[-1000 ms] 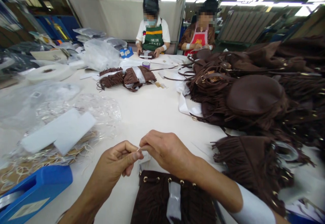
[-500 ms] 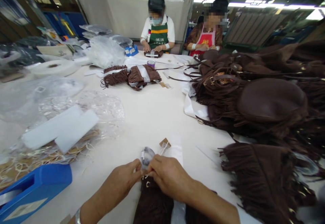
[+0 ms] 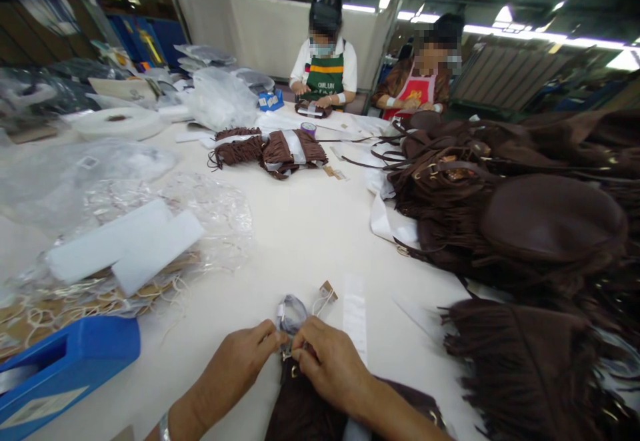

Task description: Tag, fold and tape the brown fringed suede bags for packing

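In front of me a dark brown bag (image 3: 300, 407) lies on the table with gold-coloured metal fittings at its top end. A ring wrapped in greyish clear plastic (image 3: 293, 314) stands out from that end. My left hand (image 3: 250, 354) is closed, with thumb and finger pinching at the lower left of the ring. From the other side, my right hand (image 3: 333, 361) pinches at the ring's lower right, its fingers curled. The exact spot between the fingertips is partly hidden. Just beyond my right hand lies a small brown tag (image 3: 327, 291) on a white string.
A blue tape dispenser (image 3: 75, 367) stands at the near left, beside tags and plastic bags (image 3: 215, 221). Brown fringed bags (image 3: 550, 207) are heaped on the right. Wrapped brown bundles (image 3: 295, 151) lie farther back. Two people (image 3: 325, 77) work at the far side.
The view has shifted slightly. My hands remain at the ring, which now shows more openly as a loop. The right hand's fingers are more curled, and the tag lies a little apart from it.
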`<action>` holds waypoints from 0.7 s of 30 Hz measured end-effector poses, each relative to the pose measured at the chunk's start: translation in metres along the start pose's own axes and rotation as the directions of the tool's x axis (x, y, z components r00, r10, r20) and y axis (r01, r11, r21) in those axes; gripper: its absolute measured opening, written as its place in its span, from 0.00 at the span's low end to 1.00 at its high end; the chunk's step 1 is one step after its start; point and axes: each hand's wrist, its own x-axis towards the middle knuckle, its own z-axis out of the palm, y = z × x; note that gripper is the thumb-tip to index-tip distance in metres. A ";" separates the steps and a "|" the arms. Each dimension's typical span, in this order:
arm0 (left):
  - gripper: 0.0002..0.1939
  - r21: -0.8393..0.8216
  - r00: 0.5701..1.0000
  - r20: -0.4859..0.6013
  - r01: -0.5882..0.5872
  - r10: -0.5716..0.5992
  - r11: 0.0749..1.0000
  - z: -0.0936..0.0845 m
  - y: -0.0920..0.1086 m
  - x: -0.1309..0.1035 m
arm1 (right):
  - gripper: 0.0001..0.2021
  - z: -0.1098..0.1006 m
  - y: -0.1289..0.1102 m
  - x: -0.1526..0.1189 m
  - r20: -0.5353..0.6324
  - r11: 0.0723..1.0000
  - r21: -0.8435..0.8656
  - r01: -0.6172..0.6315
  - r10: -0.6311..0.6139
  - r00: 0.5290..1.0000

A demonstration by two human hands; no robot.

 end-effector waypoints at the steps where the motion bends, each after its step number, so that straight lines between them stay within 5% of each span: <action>1: 0.10 -0.004 1.000 -0.021 0.005 -0.005 1.000 0.003 0.000 -0.001 | 0.07 0.000 0.001 0.000 0.001 1.000 0.022 0.007 -0.007 1.000; 9: 0.10 -0.077 0.970 -0.242 -0.010 -0.009 0.997 0.021 -0.001 -0.005 | 0.09 -0.003 0.003 0.003 -0.003 0.990 0.140 0.006 -0.006 1.000; 21: 0.09 -0.081 0.953 -0.300 0.010 -0.034 0.997 0.027 -0.001 -0.006 | 0.07 0.000 0.003 0.010 0.005 0.993 0.097 -0.060 0.059 0.998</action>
